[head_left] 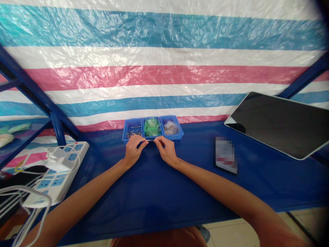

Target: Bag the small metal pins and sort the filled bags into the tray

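A thin silvery rod-like piece (150,140) spans the gap between my two hands, too small for its exact kind to show. My left hand (133,149) pinches one end with thumb and forefinger. The other end is pinched in the fingertips of my right hand (167,151). Just beyond them stands a row of three blue bins. Small metal pieces (134,133) lie loose in the left bin (125,128), partly hidden behind my left hand. Green packets (152,127) fill the middle one. Clear plastic bags (170,127) are in the right bin (181,132).
On the blue table (149,195), a phone (226,156) lies to the right, with a dark-screened flat device (280,123) behind it. A white power strip (74,161) with cables sits at the left edge. Striped sheeting (164,75) hangs behind, between blue frame bars.
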`<state>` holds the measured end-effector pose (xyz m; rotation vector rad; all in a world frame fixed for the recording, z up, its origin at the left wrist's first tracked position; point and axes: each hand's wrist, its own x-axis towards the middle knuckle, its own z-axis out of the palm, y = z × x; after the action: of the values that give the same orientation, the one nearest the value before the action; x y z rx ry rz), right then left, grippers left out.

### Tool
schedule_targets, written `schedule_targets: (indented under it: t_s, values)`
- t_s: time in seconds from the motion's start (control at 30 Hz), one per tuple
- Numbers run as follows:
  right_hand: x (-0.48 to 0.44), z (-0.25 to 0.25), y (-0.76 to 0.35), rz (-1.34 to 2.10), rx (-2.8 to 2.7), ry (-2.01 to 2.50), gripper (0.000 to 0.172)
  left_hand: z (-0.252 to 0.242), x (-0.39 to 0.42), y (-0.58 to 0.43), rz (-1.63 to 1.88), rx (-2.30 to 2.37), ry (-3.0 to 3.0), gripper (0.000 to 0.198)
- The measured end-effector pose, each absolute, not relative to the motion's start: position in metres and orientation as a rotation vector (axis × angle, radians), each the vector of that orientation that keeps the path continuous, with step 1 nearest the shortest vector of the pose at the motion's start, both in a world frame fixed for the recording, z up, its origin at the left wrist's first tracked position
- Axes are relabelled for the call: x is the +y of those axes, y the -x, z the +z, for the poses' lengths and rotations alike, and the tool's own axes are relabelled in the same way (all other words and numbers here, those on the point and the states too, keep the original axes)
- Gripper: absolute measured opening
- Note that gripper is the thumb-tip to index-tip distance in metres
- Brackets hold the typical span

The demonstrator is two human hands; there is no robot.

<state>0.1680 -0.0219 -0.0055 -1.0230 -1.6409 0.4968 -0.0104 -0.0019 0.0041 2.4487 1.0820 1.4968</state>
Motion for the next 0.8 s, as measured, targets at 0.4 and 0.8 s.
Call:
schedule_targets:
  t_s: [0.4, 0.8]
  values:
    - [-0.0185, -0.0067, -0.1680, 0.513, -1.580, 1.064, 0.030, 0.0056, -0.0044, 0.0074, 1.427, 1.004, -2.578, 0.011]
    - [-0.0191, -0.0055, -0.1677, 0.495, -1.603, 1.047, 0.030, 0.0076, -0.0056, 0.0081, 1.464, 1.092, -2.562, 0.008]
